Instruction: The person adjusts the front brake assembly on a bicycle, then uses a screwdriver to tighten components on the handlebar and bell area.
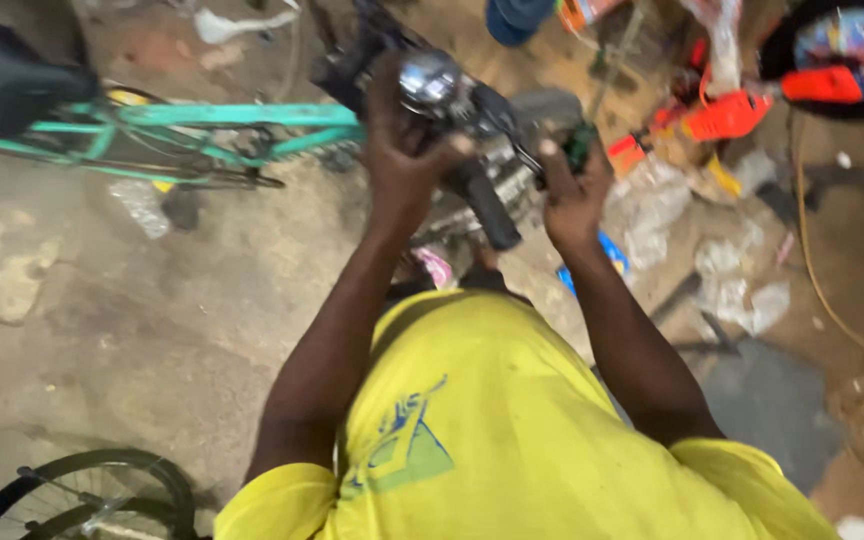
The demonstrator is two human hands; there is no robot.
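My left hand [402, 150] grips a bicycle handlebar assembly [472, 110] near its shiny chrome bell [430, 78]. My right hand [572, 190] holds a small dark green tool or part [580, 145] against the same assembly, just right of a black handlebar grip [492, 210] that points down toward me. Both arms reach up from my yellow shirt [512, 420]. What the right fingers pinch is blurred.
A teal bicycle frame [202, 125] lies at the upper left with a black saddle [2, 70]. A black wheel [82, 495] shows at the bottom left. Orange plastic parts [727, 115], clear plastic bags [732, 280] and a cord [822, 280] litter the dirty concrete floor at right.
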